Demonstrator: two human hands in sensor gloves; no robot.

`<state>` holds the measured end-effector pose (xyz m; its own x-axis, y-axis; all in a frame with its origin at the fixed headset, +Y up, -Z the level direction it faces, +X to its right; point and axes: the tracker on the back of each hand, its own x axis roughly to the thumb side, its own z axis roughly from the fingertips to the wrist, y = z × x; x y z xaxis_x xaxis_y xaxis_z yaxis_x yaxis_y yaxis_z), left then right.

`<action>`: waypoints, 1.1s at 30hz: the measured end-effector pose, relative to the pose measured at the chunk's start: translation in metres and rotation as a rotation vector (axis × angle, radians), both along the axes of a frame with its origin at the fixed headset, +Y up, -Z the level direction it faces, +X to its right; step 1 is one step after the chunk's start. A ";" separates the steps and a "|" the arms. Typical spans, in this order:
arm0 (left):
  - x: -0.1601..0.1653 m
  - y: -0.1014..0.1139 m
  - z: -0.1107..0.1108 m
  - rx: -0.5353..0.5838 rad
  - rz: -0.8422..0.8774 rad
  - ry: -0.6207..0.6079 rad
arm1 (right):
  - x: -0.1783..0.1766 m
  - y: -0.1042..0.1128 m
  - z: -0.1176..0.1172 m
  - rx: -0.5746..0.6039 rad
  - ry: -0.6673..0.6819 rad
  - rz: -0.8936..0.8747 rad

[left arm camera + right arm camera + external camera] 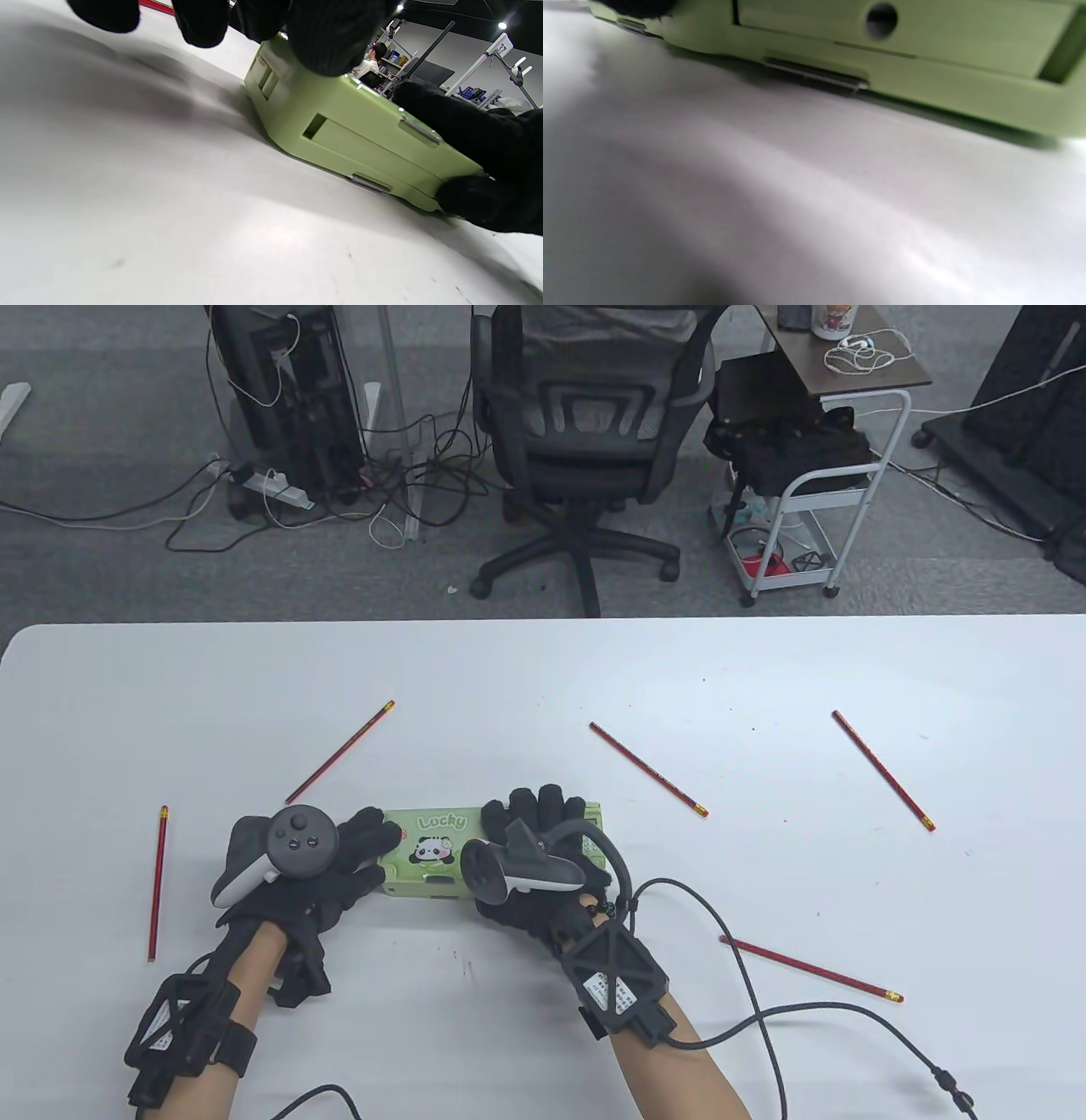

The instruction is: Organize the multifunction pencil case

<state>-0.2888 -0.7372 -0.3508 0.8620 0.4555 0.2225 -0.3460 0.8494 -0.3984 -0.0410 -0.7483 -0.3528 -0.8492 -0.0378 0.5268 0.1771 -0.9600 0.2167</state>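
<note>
Gloved left fingers [331, 34] filling the top of the left wrist view, curled over the top edge of the green pencil case [352, 135], thumb side hidden. Across from them, right hand [488, 169] clamping the other end: one finger laid along the lid, the thumb pressed low at the corner. Small metal hinges showing along the case's near side, plus a rectangular slot; a round hole [881, 19] in that wall in the right wrist view.

From above, left hand [322, 869] touching the left end of the pencil case [428, 848], fingertips on its edge; right hand [534, 857] lying over the right half, fingers bent across the lid and gripping it. Lid closed, panda picture up, case flat on the white table [543, 678], near the front edge, between both hands.

Five red pencils scattered apart from the case: left pencil [157, 882], upper-left pencil [339, 752], middle pencil [649, 769], far-right pencil [882, 769], lower-right pencil [810, 970]. Behind the table, an office chair [585, 432] and a white cart [814, 475].
</note>
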 end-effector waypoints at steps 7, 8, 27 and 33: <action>0.002 0.000 0.001 0.011 -0.012 0.000 | 0.018 0.013 0.001 -0.063 -0.048 -0.155; 0.002 0.001 0.001 0.014 -0.020 -0.002 | 0.022 0.017 0.003 -0.057 -0.054 -0.155; 0.036 0.020 0.015 0.126 -0.218 -0.062 | 0.157 0.045 0.054 -0.046 -0.250 -0.253; 0.060 0.039 0.013 0.123 -0.214 -0.120 | 0.168 0.046 0.053 0.014 -0.279 -0.332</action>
